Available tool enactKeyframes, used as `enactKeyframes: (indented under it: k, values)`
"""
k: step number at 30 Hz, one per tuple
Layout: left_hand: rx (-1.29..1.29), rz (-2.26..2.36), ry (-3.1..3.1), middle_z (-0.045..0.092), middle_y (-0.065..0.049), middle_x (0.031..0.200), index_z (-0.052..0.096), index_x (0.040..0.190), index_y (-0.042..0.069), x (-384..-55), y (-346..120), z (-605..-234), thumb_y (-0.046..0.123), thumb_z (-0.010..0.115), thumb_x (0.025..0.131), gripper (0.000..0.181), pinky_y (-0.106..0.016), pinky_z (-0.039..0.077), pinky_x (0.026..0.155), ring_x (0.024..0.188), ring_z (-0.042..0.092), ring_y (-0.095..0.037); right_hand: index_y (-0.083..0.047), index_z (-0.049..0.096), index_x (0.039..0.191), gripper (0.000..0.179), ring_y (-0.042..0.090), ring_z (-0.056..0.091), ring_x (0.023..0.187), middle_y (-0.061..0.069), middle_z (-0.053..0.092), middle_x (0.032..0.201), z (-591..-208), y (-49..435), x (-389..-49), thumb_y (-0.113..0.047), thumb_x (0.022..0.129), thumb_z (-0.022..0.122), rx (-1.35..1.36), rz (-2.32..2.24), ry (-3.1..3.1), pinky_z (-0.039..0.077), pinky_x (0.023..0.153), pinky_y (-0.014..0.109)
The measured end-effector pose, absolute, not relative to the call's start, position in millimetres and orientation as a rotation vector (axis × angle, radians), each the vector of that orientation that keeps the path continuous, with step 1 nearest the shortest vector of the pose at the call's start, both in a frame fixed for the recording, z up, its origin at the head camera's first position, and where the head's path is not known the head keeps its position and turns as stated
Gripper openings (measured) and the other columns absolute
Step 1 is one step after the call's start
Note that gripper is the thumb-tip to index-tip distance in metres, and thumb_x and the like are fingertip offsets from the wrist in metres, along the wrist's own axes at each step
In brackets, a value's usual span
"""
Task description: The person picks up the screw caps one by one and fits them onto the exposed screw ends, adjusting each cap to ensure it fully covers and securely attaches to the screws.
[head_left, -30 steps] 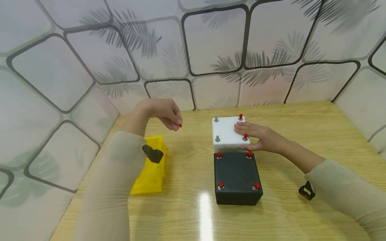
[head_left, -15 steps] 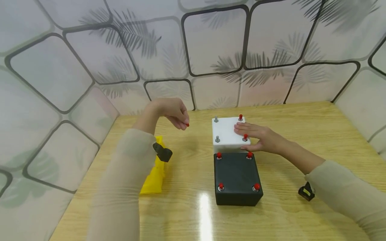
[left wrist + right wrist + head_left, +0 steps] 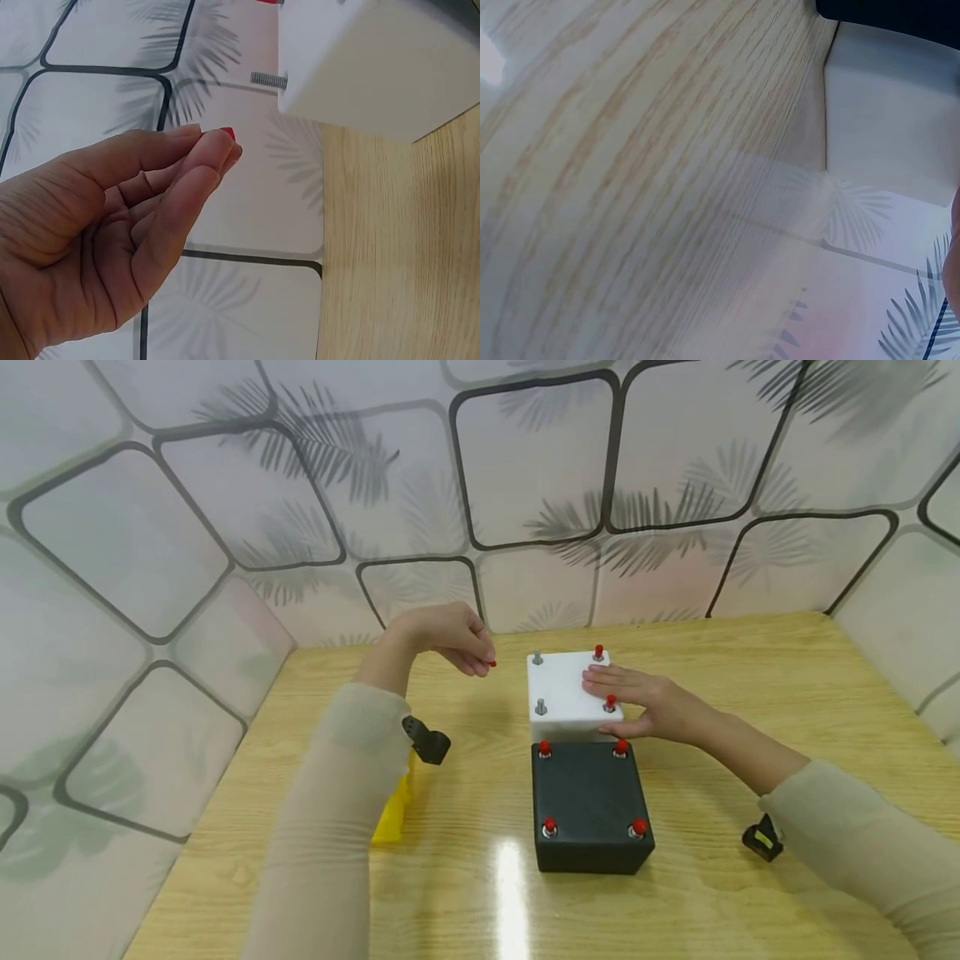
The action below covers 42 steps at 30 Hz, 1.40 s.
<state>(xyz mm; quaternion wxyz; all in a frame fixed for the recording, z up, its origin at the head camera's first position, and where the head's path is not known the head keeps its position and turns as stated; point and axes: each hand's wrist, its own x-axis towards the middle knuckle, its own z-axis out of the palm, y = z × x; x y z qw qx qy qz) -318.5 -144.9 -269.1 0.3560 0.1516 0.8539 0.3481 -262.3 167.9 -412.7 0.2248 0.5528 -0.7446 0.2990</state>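
Observation:
My left hand (image 3: 453, 639) pinches a small red cap (image 3: 229, 134) between thumb and fingertips, in the air just left of the white box (image 3: 558, 685). On that box's top, two bare threaded bolts (image 3: 541, 707) stand at the left corners. Red caps (image 3: 598, 652) cover the bolts at its two right corners. My right hand (image 3: 651, 703) rests on the right side of the white box, fingers straight across the top and thumb against the front side. The right wrist view catches only a sliver of this hand at its edge.
A black box (image 3: 588, 785) stands right in front of the white one, with a red cap at each top corner. A yellow bin (image 3: 392, 818) is mostly hidden behind my left forearm. Patterned panels (image 3: 540, 468) rise behind the wooden table (image 3: 450, 893).
My left hand has moved right toward the white box, carrying the red cap. The left forearm now covers more of the yellow bin. My right hand stays in place on the white box.

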Motion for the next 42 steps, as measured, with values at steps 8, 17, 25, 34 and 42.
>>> enactKeyframes:
  k: [8,17,25,34,42]
  values:
    - [0.370,0.975,2.210,0.069,-0.014,0.091,0.066,0.104,-0.004,-320,-132,-272,0.005,0.059,0.092,0.016,-0.031,0.057,0.076,0.071,0.067,-0.014,0.000,0.059,0.126,0.057,0.019,0.046,0.130,0.019,0.057,0.129,-412,170,-262,-0.040,0.086,0.066,1.520,0.810,-2.085,0.028,0.109,0.017]
    - [0.240,1.112,2.204,0.068,-0.008,0.081,0.062,0.109,-0.009,-320,-124,-282,0.003,0.059,0.092,0.021,-0.033,0.056,0.079,0.067,0.066,-0.013,0.000,0.059,0.126,0.057,0.021,0.047,0.129,0.020,0.058,0.128,-412,170,-262,-0.041,0.087,0.064,1.507,0.794,-2.104,0.027,0.109,0.016]
    - [0.193,1.212,2.157,0.068,-0.008,0.081,0.065,0.106,-0.005,-320,-116,-288,0.006,0.063,0.090,0.019,-0.028,0.057,0.074,0.074,0.067,-0.017,0.000,0.059,0.126,0.057,0.020,0.047,0.129,0.020,0.058,0.128,-412,170,-262,-0.036,0.084,0.071,1.521,0.809,-2.088,0.028,0.109,0.017]
    - [0.212,1.330,2.083,0.068,-0.011,0.086,0.061,0.113,-0.007,-324,-103,-297,0.005,0.063,0.090,0.026,-0.037,0.053,0.088,0.072,0.067,-0.014,-0.001,0.059,0.127,0.058,0.016,0.045,0.131,0.020,0.057,0.128,-411,172,-262,-0.029,0.079,0.077,1.514,0.823,-2.107,0.028,0.109,0.017]
    - [0.185,1.342,2.093,0.067,-0.012,0.087,0.062,0.112,-0.007,-327,-97,-303,0.004,0.062,0.090,0.025,-0.037,0.053,0.087,0.069,0.066,-0.014,-0.001,0.058,0.127,0.060,0.017,0.045,0.131,0.020,0.057,0.129,-412,171,-263,-0.026,0.077,0.079,1.521,0.823,-2.115,0.027,0.109,0.016]
